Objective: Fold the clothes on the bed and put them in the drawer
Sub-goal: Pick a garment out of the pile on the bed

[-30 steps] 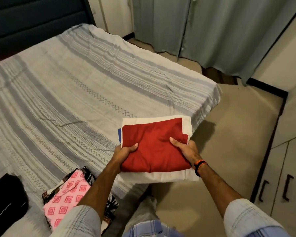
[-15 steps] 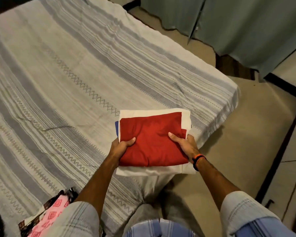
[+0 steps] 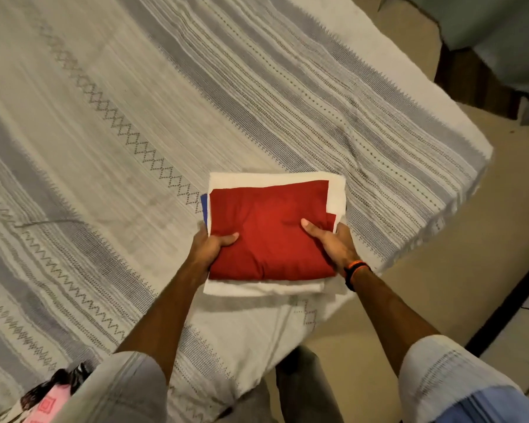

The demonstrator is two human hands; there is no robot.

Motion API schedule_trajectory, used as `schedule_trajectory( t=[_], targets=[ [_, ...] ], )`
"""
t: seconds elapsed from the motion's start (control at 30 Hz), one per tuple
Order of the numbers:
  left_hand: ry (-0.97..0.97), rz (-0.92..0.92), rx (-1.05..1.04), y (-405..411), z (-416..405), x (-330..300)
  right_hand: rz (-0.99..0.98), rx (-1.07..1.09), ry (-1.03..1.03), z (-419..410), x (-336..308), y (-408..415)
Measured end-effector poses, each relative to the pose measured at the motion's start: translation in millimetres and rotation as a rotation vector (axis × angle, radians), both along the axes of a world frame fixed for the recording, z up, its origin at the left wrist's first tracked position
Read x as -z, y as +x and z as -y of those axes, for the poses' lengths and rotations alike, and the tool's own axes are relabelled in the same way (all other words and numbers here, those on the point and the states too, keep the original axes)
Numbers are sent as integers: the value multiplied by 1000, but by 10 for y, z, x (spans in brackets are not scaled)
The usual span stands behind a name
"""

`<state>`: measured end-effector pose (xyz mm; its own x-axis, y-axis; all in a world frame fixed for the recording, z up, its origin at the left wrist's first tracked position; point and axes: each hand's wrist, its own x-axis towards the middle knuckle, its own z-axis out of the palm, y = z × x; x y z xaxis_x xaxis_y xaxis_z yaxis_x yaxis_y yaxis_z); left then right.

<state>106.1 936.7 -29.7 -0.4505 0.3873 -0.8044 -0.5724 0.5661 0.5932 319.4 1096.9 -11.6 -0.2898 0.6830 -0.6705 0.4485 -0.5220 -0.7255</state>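
A grey-and-white striped bedspread (image 3: 135,148) is covering the bed, with no writing showing anywhere. Near its corner, a folded stack (image 3: 269,230) is sitting with a red garment on top, white cloth beneath and a blue edge peeking out at left. The left hand (image 3: 209,245) and right hand (image 3: 333,244) are gripping its sides, thumbs pressing on the red.

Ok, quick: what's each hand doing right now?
Left hand: grips the clothes stack at its left edge.
Right hand: grips the stack's right edge.
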Motion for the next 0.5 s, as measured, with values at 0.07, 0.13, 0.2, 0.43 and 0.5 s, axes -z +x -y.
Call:
schedule_trajectory(
  t=[0.07, 0.13, 0.2, 0.43, 0.5],
  targets=[
    [0, -13, -8, -107, -161, 144, -6, -6, 7, -195, 160, -122],
    [4, -11, -17, -189, -318, 238, -9, -10, 19, -350, 266, -221],
    [5, -16, -26, -264, -467, 339, -7, -9, 21, -492, 361, -299],
    [-142, -175, 80, -374, -789, 660, 127, -61, 87, -842, 730, -402],
    [-261, -254, 180, -385, -779, 723, 181, -58, 98, -861, 778, -385]
  ],
)
